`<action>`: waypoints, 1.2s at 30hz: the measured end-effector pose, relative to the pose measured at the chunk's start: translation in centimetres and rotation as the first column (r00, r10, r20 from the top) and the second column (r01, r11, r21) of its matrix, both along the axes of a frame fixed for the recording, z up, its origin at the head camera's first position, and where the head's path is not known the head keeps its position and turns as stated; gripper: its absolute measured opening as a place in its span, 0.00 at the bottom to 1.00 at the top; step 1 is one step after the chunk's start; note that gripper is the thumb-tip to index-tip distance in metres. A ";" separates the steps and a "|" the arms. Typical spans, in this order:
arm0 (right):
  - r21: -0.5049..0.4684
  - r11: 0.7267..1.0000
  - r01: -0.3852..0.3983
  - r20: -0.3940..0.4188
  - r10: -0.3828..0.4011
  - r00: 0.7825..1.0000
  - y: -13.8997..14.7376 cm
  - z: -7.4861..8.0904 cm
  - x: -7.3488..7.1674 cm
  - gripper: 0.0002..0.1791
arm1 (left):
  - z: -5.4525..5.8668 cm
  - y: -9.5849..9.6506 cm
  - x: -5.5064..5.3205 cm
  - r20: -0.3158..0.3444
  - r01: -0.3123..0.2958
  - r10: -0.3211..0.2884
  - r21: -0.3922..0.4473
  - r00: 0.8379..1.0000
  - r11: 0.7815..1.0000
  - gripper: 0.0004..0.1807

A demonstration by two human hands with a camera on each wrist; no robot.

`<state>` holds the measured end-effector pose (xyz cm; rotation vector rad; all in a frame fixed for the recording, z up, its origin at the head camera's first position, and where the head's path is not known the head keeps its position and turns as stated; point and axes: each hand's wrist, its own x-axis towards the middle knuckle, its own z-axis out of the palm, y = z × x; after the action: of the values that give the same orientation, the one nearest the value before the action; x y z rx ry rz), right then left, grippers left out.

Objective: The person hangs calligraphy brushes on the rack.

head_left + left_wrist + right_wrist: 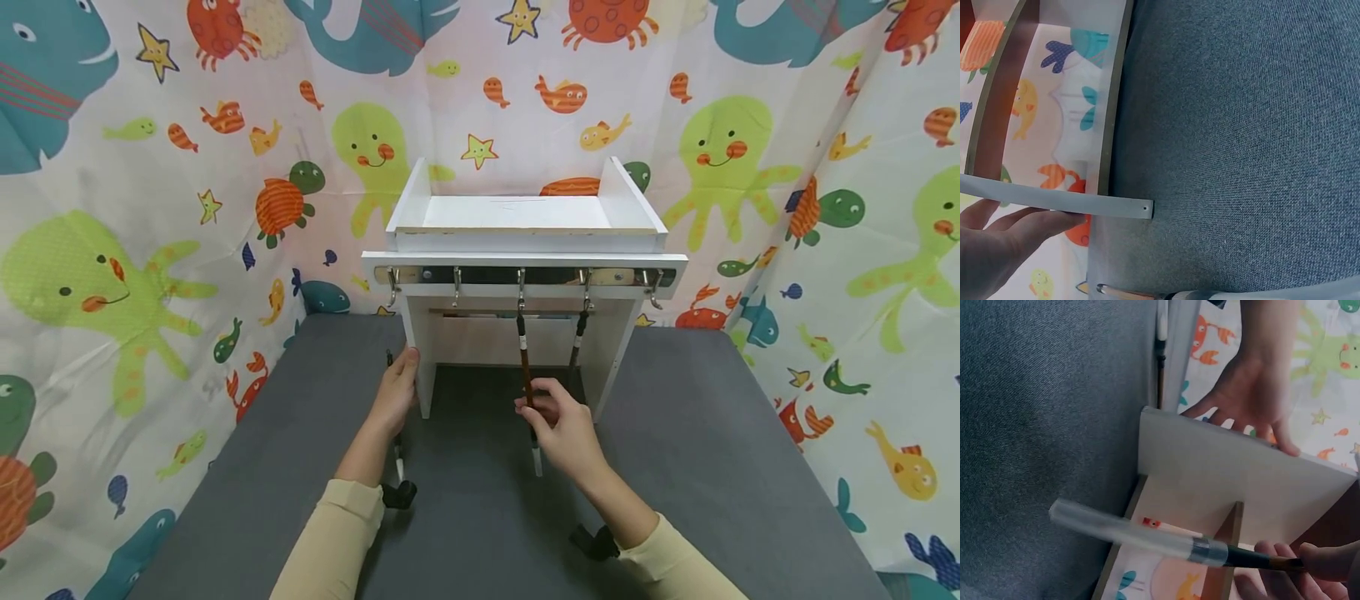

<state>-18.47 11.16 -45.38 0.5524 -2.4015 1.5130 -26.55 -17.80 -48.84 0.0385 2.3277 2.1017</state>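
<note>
A small white shelf rack (517, 263) stands on the grey table with a row of metal hooks (521, 279) along its front. My left hand (393, 392) grips the front edge of its left side panel (1129, 207); the panel hides part of the fingers in the left wrist view. With thumb and fingertips, my right hand (558, 421) pinches the brown handle of a calligraphy brush (1129, 534). That brush points down, its top at the middle hook, its tip in a translucent cap. A second brush (577, 337) hangs from the hook to its right.
Another capped brush (398, 457) lies on the grey table (697, 467) by my left wrist, partly hidden by it. The rack carries an open tray top (517, 215). A curtain (465, 117) printed with sea animals surrounds the table behind and at both sides.
</note>
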 end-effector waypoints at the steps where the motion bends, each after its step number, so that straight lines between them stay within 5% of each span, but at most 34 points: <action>1: 0.011 1.000 0.010 -0.003 -0.010 1.000 0.0 -0.1 -0.1 0.17 | 0.0 0.0 0.0 0.004 -0.001 0.001 0.001 1.000 1.000 0.45; 9: 0.071 0.996 0.061 -0.034 -0.059 0.998 1.1 -0.6 -0.7 0.23 | 0.0 -0.2 -0.4 0.054 0.031 -0.031 0.012 0.998 0.999 0.39; 16: 0.038 0.996 0.086 -0.126 -0.080 0.989 3.5 0.8 -0.4 0.16 | -0.1 -0.2 -0.3 0.037 0.023 -0.023 -0.001 0.999 1.000 0.40; 21: -0.093 0.985 0.143 -0.274 -0.163 0.948 5.8 2.4 -0.5 0.10 | -0.2 -0.2 -0.1 0.008 0.021 -0.021 -0.026 1.000 0.999 0.42; 24: -0.207 0.954 0.215 -0.299 -0.271 0.915 7.0 3.3 -0.8 0.09 | 0.0 -0.2 -0.1 0.009 0.026 -0.026 -0.027 1.000 0.999 0.41; 30: -0.370 0.850 0.374 -0.188 -0.463 0.866 7.7 5.2 -0.8 0.16 | 2.3 0.2 1.1 -0.008 0.020 -0.021 -0.096 1.000 0.995 0.37; 33: -0.370 0.842 0.392 -0.069 -0.445 0.893 8.3 4.9 -1.4 0.22 | 3.7 0.4 2.0 -0.030 0.016 -0.020 -0.134 0.999 0.991 0.36; 36: -0.360 0.860 0.363 0.066 -0.364 0.929 9.5 3.0 -3.2 0.25 | 3.8 0.4 2.2 -0.030 0.018 -0.022 -0.140 0.999 0.990 0.36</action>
<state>-21.67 20.66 -42.39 0.0147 -1.9916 1.7109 -24.39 -17.41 -44.99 0.0938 2.4744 1.9380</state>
